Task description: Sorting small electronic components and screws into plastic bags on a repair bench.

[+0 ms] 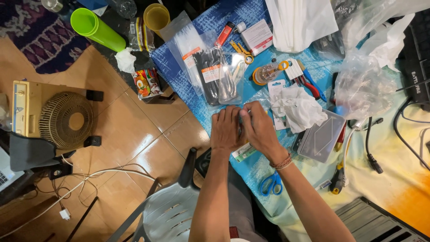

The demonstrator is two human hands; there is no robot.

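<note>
Broadly, a cluttered desk point(188, 71) under a blue cloth, filling the frame from twelve to four o'clock. Down at nine o'clock on the tiled floor, a beige box fan point(53, 118) lying face up. At seven o'clock, a grey plastic chair point(168, 215). Up at eleven o'clock, a lime-green tube point(96, 29) on its side. At two o'clock, a heap of clear plastic bags point(363, 83). Just above centre, flat clear packets of black cable ties point(208, 74). Right of centre at three o'clock, crumpled white tissue point(298, 110), and beyond it a clear lidded box point(319, 140). At five o'clock, blue-handled scissors point(271, 183), blades shut.

Dead centre, left hand point(225, 130) and right hand point(259, 132) brought together side by side, backs up, fingers curled inward. Left grip pressed around something small and hidden between the two; right grip likewise closed over the same spot, contents impossible to make out from above. Beneath the right wrist, a small white-and-green packet point(244, 152) poking out, touching the cloth.

As for progress: judged mid-way through some fine handwork, packets laid out and within reach, scissors untouched, nothing visibly finished nearby.
</note>
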